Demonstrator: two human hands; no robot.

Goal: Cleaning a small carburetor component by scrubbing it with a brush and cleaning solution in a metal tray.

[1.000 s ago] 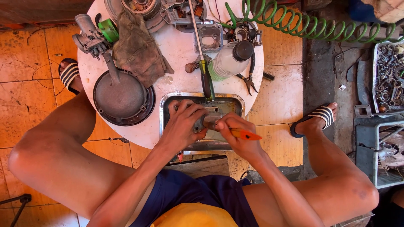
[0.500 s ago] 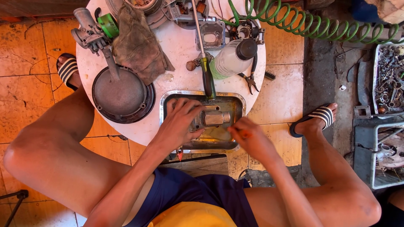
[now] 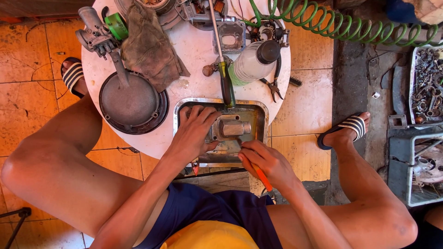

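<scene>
Here, a round white table [image 3: 194,87] fills the top centre, w/ a coiled green air hose [image 3: 350,25] trailing off its upper right edge. On the table's left sits a round dark metal cover [image 3: 131,106], a dirty grey rag [image 3: 150,46] above it, and a grey carburetor body [image 3: 94,34] at top left. At the near edge lies a rectangular steel tray [image 3: 221,131], and inside it a small grey metal engine part [image 3: 230,129]. A clear plastic bottle [image 3: 251,64] w/ black cap lies tilted just above the tray, a green-handled screwdriver [image 3: 226,85] beside it pointing down to the tray rim, pliers [image 3: 275,87] at right.

Left hand [image 3: 196,133] is spread over the part's left side, fingers curled over it, pinning it in the tray. Right hand [image 3: 267,161] is clenched round an orange-handled tool [image 3: 263,177]; its tip meets the part's lower right edge, tip itself hidden by fingers.
</scene>
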